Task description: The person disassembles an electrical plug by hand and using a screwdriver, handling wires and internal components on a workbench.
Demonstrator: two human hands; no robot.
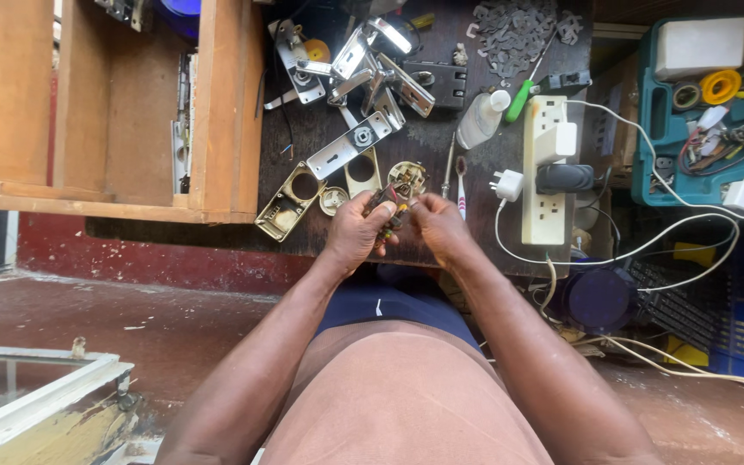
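Dark, cluttered desk [441, 146] over a red floor [157, 258], seen from above past two forearms and a brown shirt. Small lock part [389, 207] with coloured bits, pinched above the desk's near edge between both hands. Left hand [356, 231] curled around its near side, grip narrow and closed on the part. Right hand [439, 226] touching it from the other side, fingertips [415, 205] pinched tight on the part's top (exact shape of the part too small to tell). Just beyond the hands, a round brass disc [406, 175], a brass plate [286, 202] with a round hole, and a smaller ring [333, 201] beside it. Right of those, a toothbrush [461, 185] lying flat, then a white plug [507, 183] and a white power strip [546, 168] with a black adapter [564, 178] in it. Farther back, a heap of chrome door handles [363, 69], a white bottle [482, 119], a green-handled screwdriver [523, 96] and a pile of small grey metal pieces [514, 30]. Far right, well apart, a teal case [660, 142] full of wires. Far left, a wooden frame [122, 112].
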